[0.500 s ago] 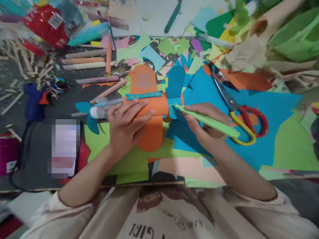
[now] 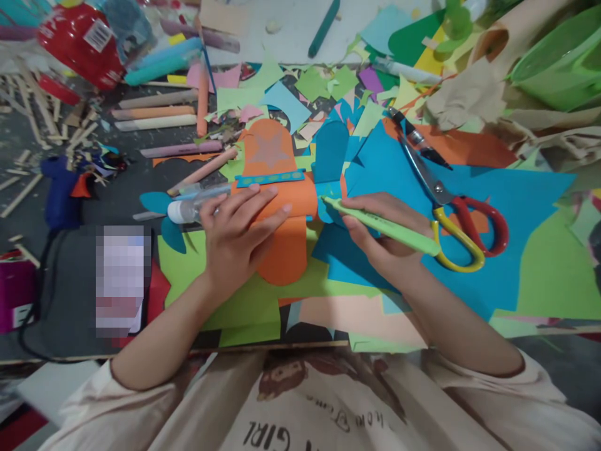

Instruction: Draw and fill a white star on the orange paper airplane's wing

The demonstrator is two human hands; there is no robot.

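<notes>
head view: left hand [image 2: 239, 228] lies flat, fingers spread on one orange paper cutout [image 2: 282, 216]. right hand [image 2: 380, 241], fingers clamped round one green pen [image 2: 389, 228], tip beside the cutout. one pair of scissors [image 2: 446, 200] lies on blue paper [image 2: 507, 207].

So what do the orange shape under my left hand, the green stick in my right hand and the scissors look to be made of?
Orange shape: likely craft paper or thin foam, matte, with cleanly cut rounded edges, lying flat. Green stick: seemingly tightly rolled paper, matte, though it could be a plastic pen. Scissors: shiny metal blades, glossy red and yellow plastic handles.
</notes>
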